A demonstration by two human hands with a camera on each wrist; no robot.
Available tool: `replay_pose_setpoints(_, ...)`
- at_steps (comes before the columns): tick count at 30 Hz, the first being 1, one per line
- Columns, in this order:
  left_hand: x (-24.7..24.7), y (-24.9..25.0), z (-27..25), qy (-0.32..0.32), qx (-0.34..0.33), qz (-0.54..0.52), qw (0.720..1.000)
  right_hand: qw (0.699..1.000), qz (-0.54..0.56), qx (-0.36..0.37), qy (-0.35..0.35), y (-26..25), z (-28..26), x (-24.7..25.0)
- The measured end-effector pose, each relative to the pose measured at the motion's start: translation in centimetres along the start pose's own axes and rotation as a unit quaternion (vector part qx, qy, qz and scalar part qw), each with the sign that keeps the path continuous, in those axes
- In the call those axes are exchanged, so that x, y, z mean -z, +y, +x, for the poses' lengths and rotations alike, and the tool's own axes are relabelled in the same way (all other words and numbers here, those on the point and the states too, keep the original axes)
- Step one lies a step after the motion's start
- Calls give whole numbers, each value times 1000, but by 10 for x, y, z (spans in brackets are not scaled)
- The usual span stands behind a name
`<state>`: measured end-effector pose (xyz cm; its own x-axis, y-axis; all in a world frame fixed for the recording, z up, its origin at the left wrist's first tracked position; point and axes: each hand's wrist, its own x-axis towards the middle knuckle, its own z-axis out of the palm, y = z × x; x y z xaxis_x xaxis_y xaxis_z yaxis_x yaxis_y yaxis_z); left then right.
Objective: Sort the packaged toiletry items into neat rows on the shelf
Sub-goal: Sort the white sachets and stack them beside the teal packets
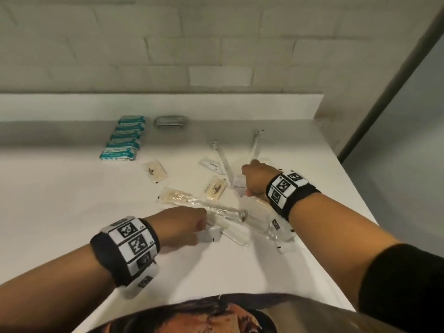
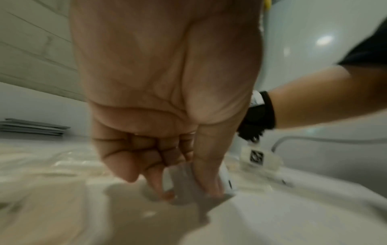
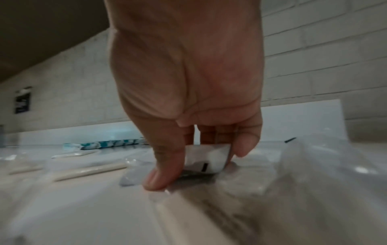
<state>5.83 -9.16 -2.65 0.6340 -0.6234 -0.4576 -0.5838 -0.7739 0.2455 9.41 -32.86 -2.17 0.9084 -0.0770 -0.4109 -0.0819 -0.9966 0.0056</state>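
On the white shelf lies a loose pile of clear-wrapped toiletries. My left hand pinches a small white sachet between thumb and fingers; the left wrist view shows that sachet held against the surface. My right hand grips another small white sachet, seen in the right wrist view between thumb and fingers. Wrapped toothbrushes and a long clear packet lie between the hands. Beige sachets sit left of centre.
A neat row of teal-and-white packs runs toward the back ledge, with a grey pack beside it. More clear packets lie near the shelf's right edge. A brick wall stands behind.
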Motion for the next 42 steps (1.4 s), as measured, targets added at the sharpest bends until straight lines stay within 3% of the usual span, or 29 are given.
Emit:
replay_pose_setpoints(4, 38, 9, 21, 85, 0, -31, 996, 999, -38, 31, 17, 8, 7, -4)
replay_pose_setpoints(7, 67, 1, 52, 160, 39, -23, 986, 991, -85, 93, 40, 12, 3, -6)
replay_pose_setpoints(10, 87, -9, 90, 148, 80, 4, 986, 983, -97, 145, 64, 13, -8, -7)
replay_pose_setpoints(13, 94, -8, 118, 96, 83, 53, 990, 974, 135, 139, 114, 28, -27, 8)
replay_pose_setpoints(16, 85, -3, 131, 61, 82, 92, 991, 911, 384, 58, 136, 62, -46, 26)
replay_pose_setpoints(18, 75, 1, 133, 69, 87, 112, 988, 893, 430, 1, 135, 86, -56, 30)
replay_pose_setpoints(22, 69, 9, 132, 89, 106, 120, 983, 929, 362, -70, 39, 115, -65, 22)
replay_pose_setpoints(24, 70, 13, 130, 72, 119, 132, 981, 965, 250, -68, -51, 109, -66, 12)
replay_pose_setpoints(26, 70, 17, 128, 47, 141, 137, 979, 982, 145, -37, -113, 94, -68, 3)
replay_pose_setpoints(28, 70, 20, 124, 27, 151, 137, 979, 982, 149, -10, -118, 79, -72, -2)
replay_pose_setpoints(31, 68, 21, 117, 5, 156, 123, 980, 988, 115, -30, -96, 68, -83, -8)
replay_pose_setpoints(37, 58, 30, 108, 47, 178, 42, 982, 992, 56, -33, -105, 36, -111, -35)
replay_pose_setpoints(42, 54, 37, 103, 40, 188, 15, 981, 996, 29, -15, -88, 21, -111, -39)
